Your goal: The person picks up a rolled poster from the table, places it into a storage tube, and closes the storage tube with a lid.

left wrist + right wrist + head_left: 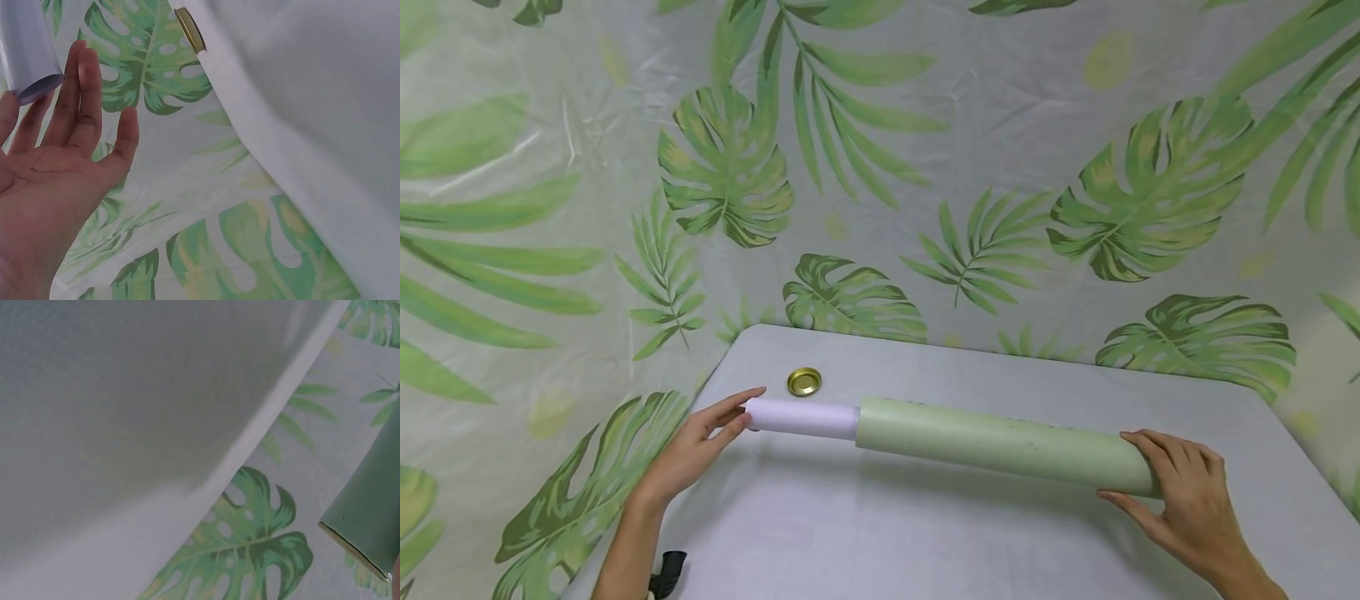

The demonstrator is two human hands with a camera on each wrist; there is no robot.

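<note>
White tube [805, 417] jutting from green tube [1007, 446], both being held above the table [865, 533].
Left hand [688, 452] is pinching the white tube's outer end between thumb and fingers; right hand [1198, 500] is gripping the green tube's opposite end. Hands are holding far apart, probably for steadying the pair in line. Gold disc [804, 382] is lying just beyond the white tube.

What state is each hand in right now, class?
Left hand: holding the pale lilac tube at one end.
Right hand: holding the green tube at one end.
</note>
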